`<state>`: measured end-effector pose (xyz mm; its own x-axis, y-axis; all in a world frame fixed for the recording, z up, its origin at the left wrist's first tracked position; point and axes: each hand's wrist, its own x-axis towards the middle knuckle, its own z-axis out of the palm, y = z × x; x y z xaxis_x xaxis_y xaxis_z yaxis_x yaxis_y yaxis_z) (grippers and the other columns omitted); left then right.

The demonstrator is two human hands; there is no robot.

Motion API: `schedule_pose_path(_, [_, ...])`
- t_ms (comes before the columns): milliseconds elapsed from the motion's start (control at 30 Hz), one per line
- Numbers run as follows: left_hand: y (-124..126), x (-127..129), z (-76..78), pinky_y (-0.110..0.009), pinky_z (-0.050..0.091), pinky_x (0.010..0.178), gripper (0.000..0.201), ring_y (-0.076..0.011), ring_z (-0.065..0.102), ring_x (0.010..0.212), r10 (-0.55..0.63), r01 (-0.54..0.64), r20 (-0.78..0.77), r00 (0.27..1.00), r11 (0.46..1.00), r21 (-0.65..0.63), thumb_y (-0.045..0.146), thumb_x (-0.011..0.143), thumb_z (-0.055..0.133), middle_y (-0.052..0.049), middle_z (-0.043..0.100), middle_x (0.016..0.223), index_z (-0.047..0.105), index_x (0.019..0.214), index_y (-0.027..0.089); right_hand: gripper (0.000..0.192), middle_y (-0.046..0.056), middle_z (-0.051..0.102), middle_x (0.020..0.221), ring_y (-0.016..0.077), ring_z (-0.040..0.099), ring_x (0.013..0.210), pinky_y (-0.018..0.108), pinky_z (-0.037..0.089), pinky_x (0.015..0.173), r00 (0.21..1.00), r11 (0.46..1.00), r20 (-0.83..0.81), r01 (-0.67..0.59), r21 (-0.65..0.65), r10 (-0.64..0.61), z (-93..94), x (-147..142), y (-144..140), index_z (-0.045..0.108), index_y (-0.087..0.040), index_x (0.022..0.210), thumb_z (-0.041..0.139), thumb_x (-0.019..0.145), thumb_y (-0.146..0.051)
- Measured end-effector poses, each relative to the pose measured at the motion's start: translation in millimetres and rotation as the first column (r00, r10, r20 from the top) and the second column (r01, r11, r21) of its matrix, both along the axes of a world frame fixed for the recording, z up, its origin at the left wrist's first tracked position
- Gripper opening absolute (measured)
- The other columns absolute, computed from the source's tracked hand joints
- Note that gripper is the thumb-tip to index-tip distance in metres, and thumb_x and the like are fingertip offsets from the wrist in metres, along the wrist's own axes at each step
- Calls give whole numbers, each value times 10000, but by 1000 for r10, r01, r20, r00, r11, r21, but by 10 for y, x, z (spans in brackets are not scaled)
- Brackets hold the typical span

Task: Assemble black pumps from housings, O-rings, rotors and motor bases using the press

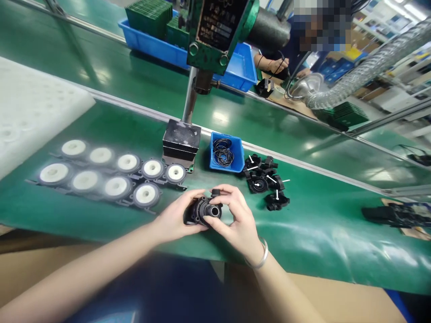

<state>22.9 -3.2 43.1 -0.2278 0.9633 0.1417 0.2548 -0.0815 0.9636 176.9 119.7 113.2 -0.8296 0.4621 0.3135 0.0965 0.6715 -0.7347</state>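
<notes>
Fingers (219, 226) hide some of a black part (202, 210) held over the green table (323, 237); the left hand's (175, 215) grip wraps its side, the right hand's (237, 220) pinches near its round neck. A press (208, 56), cut off above, blocks some of a blue tray (153, 48). White discs (116, 186) lie left, a blue box (239, 154) of black rings (222, 158) and black pieces (276, 201) right. Beyond, a co-worker's hand (278, 66) shows in the workshop.
</notes>
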Motion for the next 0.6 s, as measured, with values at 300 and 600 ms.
schedule_pose_path(300, [-3,-6,-2,-442,465,1098,694,-284,574,1254,-6,7,-35,999,1000,30,336,785,770,-112,568,1372,447,1394,253,242,110,547,1209,256,541,1187,434,483,996,996,994,29,86,66,-88,-189,14,-107,591,-239,1050,721,853,-291])
schedule_pose_path(600, [26,-41,41,-455,472,1062,544,-267,574,1221,-28,47,-135,990,989,138,333,816,742,-105,609,1284,522,1306,242,220,104,561,1229,246,548,1202,413,475,1009,996,996,35,77,54,-79,-216,17,-83,591,-238,1050,706,865,-271])
